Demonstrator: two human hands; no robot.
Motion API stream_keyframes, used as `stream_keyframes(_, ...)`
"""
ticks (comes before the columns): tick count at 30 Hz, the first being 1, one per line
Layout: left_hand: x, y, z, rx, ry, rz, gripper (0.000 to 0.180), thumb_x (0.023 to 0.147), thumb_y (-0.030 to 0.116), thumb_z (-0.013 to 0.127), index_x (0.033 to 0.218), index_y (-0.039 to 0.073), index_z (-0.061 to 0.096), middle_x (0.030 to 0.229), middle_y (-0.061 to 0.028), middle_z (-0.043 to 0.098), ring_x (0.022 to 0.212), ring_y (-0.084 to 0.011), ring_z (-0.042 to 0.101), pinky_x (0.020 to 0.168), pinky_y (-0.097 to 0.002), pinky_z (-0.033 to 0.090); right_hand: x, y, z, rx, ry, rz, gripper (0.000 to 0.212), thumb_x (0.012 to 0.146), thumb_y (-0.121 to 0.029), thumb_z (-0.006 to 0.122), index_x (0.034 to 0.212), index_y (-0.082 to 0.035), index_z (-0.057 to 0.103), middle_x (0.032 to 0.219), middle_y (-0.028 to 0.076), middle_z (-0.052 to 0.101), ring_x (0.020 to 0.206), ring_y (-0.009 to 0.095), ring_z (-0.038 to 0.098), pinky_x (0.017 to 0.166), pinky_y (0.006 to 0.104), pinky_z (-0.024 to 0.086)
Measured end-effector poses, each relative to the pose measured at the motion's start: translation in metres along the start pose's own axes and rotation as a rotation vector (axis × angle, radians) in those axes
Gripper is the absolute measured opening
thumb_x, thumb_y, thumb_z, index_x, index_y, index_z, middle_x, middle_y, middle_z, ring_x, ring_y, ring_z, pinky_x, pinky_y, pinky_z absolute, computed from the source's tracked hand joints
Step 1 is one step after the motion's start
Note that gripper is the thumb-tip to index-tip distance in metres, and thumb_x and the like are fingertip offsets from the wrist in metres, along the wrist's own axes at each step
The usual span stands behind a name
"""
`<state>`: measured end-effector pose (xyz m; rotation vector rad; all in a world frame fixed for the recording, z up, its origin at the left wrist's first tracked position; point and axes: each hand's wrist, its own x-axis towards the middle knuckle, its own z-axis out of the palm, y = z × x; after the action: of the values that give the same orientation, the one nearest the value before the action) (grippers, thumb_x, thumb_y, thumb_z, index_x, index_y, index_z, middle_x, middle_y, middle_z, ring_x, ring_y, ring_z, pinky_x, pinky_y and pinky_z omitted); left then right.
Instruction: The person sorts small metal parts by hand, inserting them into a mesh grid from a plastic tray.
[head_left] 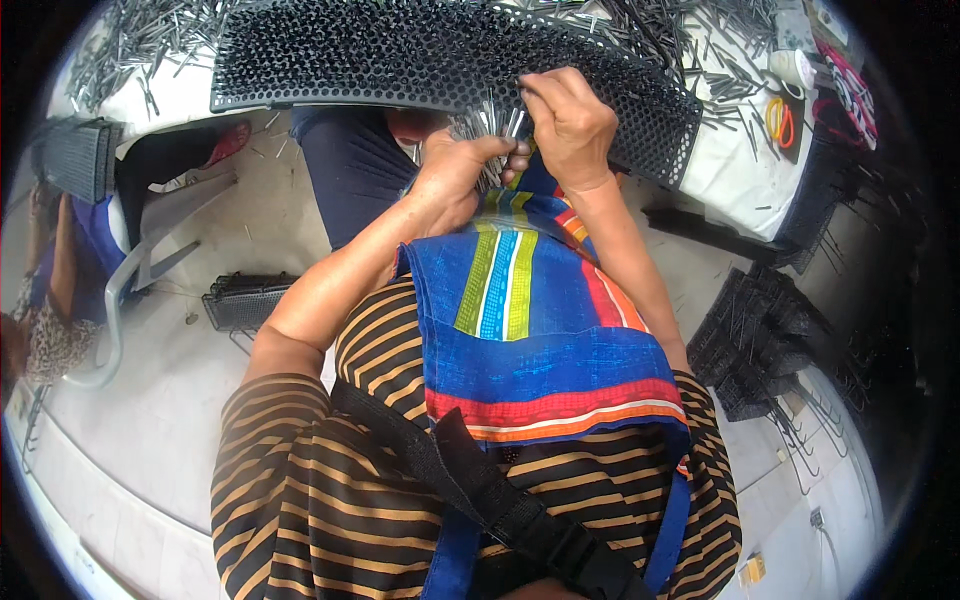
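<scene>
My left hand [455, 172] is closed around a bundle of thin silvery metal rods [490, 125], held over my lap at the near edge of a black perforated board [645, 150]. Many small dark pieces stand in rows in the board's holes. Just right of the bundle, my right hand [572, 122] is raised over the board with thumb and fingers pinched together. Whatever lies between its fingertips is too small to make out. Under both hands, a blue apron [545, 370] with coloured stripes covers my front.
Loose rods [150, 55] are heaped on the white-covered table at left, with more rods [735, 100] scattered at right beside orange loops [779, 122]. Black racks [760, 340] with wire hooks pile up at right; another rack [245, 300] sits low at left. A person [60, 260] is at far left.
</scene>
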<state>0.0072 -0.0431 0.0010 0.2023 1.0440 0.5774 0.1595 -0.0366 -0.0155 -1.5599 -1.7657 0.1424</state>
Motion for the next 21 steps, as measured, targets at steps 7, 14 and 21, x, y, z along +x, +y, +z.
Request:
stream_keyframes(7,0.000,-0.002,0.002,-0.027,-0.038,0.043,0.015,0.083,-0.008,0.058,0.097,-0.004,0.064,0.084,-0.0140,0.069,0.070,-0.0202,0.067,0.055,-0.0285,0.052,-0.017,-0.012,-0.012,0.836,-0.195,0.766,0.011,0.079,0.000,0.069,0.090,0.001,0.068,0.073,0.004,0.067,0.057,0.005,0.057,0.051,0.0198,0.045)
stream_keyframes(14,0.001,-0.004,-0.002,-0.029,0.055,0.056,0.014,0.083,-0.008,0.059,0.095,-0.003,0.062,0.082,-0.0138,0.068,0.068,-0.0204,0.067,0.054,-0.0290,0.052,-0.005,-0.008,-0.012,0.747,0.207,0.674,0.006,0.078,0.003,0.069,0.082,0.001,0.066,0.066,0.000,0.062,0.050,0.002,0.051,0.044,0.0190,0.038)
stream_keyframes(21,-0.002,0.000,-0.002,-0.004,0.068,0.047,0.011,0.082,-0.007,0.058,0.092,-0.003,0.060,0.080,-0.0133,0.068,0.065,-0.0199,0.065,0.053,-0.0286,0.050,-0.004,-0.004,-0.005,0.024,0.047,0.054,0.012,0.075,0.001,0.069,0.086,-0.003,0.070,0.079,0.011,0.065,0.070,0.024,0.066,0.061,0.0304,0.052)
